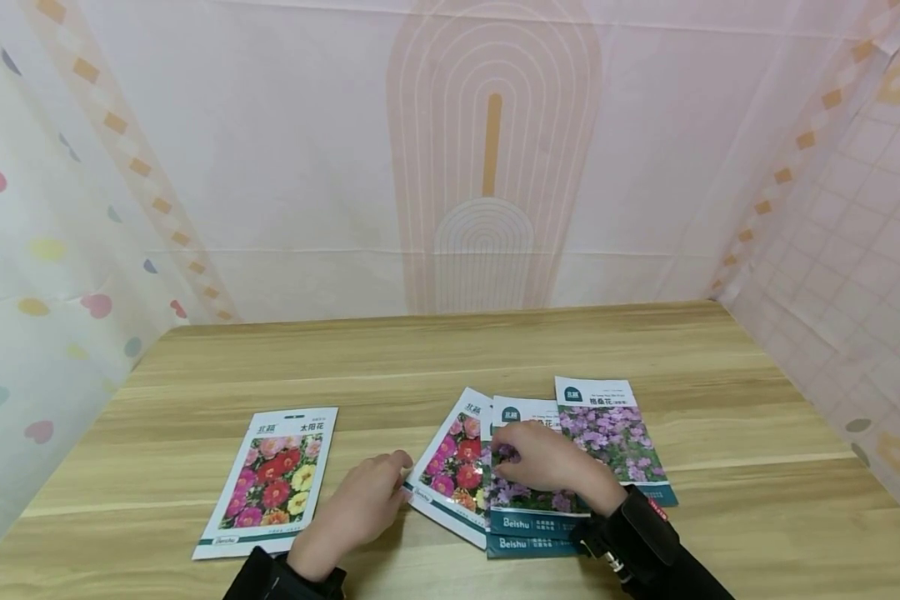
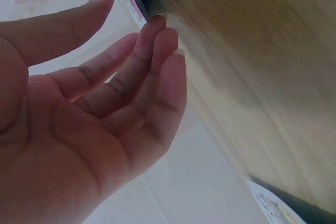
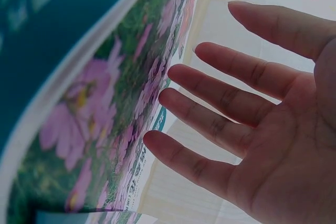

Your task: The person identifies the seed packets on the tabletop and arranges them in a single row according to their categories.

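My left hand [image 1: 367, 500] is at the lower left edge of a tilted flower-seed packet [image 1: 450, 467] with red and pink blooms. Its fingers are loosely bent and the thumb stands apart from them in the left wrist view. My right hand [image 1: 543, 458] lies over a purple-flower seed packet [image 1: 540, 523], covering part of its picture. Straight, spread fingers show in the right wrist view, their tips close to the packet's face. This packet overlaps the red-flower one and another teal-bottomed packet [image 1: 528, 547] beneath it.
A second purple-flower packet [image 1: 607, 433] lies to the right, partly under my right wrist. Another red-and-yellow-flower packet [image 1: 273, 483] lies apart on the left of the wooden table [image 1: 435, 354]. Patterned cloth [image 1: 307, 167] hangs behind and at both sides.
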Available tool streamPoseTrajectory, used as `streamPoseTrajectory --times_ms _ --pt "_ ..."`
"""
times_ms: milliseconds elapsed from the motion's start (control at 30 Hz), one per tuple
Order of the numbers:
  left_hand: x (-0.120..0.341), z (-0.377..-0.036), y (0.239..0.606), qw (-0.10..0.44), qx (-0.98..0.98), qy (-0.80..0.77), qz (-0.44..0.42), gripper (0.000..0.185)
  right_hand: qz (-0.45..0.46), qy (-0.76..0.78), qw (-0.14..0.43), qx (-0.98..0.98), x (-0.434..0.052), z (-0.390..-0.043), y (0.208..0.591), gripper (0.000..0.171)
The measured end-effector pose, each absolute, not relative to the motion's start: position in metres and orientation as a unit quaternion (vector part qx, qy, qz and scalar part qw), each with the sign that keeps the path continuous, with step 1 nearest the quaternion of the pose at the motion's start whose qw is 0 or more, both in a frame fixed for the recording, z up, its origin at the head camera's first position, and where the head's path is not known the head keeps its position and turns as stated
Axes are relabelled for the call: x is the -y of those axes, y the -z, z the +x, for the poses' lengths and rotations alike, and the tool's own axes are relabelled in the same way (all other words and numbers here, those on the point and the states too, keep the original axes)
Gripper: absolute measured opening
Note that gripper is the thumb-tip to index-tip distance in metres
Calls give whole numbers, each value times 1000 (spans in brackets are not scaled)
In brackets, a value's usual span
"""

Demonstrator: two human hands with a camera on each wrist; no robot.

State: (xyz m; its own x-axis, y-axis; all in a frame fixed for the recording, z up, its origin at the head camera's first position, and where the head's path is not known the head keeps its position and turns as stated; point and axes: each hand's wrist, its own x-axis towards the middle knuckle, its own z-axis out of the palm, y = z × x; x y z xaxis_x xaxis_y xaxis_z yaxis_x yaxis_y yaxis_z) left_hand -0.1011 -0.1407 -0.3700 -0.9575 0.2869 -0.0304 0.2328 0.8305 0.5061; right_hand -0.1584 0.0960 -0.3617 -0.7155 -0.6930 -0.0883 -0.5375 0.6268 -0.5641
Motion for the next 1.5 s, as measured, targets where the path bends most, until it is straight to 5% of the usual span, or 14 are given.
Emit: streamPoseTrajectory --times_ms 667,1133,1500 --pt "143 -112 371 -3 -955 -280 100 7 -343 267 146 -889 -94 -163 364 21" --pt "156 -130 357 19 -910 -413 37 11 -331 277 135 -892 -95 -169 367 19" --pt "171 -121 328 -50 -919 -390 37 13 -329 283 133 -891 -95 -171 367 18"
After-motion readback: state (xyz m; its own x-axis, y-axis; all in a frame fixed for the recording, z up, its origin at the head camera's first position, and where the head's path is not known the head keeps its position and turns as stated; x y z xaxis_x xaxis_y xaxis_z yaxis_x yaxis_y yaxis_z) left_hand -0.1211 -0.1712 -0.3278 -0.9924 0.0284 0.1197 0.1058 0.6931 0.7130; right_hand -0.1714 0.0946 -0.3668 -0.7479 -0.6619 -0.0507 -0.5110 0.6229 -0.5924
